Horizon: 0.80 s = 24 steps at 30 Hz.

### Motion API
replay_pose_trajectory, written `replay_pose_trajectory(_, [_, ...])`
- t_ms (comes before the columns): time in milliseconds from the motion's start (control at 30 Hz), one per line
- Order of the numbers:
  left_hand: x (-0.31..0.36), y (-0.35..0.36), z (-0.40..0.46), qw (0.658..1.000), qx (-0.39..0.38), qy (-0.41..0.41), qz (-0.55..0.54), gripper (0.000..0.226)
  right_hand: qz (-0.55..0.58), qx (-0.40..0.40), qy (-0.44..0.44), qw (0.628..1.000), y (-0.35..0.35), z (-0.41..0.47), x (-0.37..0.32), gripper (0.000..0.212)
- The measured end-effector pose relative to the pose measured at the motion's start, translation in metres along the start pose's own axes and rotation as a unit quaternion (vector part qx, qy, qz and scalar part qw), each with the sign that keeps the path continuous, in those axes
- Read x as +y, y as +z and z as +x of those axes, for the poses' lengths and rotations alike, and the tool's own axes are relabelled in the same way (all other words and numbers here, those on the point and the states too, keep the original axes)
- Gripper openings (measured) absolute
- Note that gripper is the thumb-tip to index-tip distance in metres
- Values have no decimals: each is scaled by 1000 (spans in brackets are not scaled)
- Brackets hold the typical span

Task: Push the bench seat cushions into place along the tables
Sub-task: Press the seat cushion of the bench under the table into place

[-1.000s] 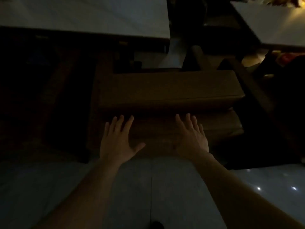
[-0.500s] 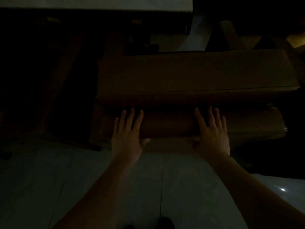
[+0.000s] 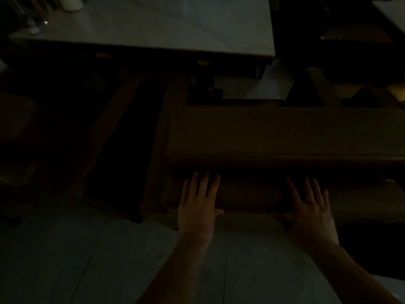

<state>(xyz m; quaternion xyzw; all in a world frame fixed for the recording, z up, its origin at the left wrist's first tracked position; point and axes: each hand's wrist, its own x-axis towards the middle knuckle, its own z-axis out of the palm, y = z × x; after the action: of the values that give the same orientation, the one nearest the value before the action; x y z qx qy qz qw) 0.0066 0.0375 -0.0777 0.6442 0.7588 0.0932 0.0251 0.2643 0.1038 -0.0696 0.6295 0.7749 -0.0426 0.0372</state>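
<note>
The scene is very dark. A long brown bench seat cushion point(image 3: 285, 132) lies across the middle right, its rounded front edge facing me. Below it shows the bench's lower brown front point(image 3: 252, 194). My left hand point(image 3: 198, 207) rests flat against that front, fingers spread and pointing away from me. My right hand point(image 3: 310, 212) presses flat on the same surface further right, fingers also spread. Neither hand holds anything. Beyond the bench stands a pale table point(image 3: 164, 25).
A dark gap point(image 3: 125, 154) framed by brown wood lies left of the bench. Pale tiled floor point(image 3: 87, 260) spreads under my arms. Small objects point(image 3: 35, 27) sit at the table's far left. A second table corner point(image 3: 392, 12) shows at top right.
The view has tilted up, so the table top is in sight again. Both hands stay flat on the bench front, and the cushion sits slightly further right in the frame.
</note>
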Motion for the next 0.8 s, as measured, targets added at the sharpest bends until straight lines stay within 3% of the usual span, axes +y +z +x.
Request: replay_pose_trajectory(800, [-78, -11, -13, 999, 16, 34, -22, 92, 5, -2, 26, 1000, 7, -32, -74, 96])
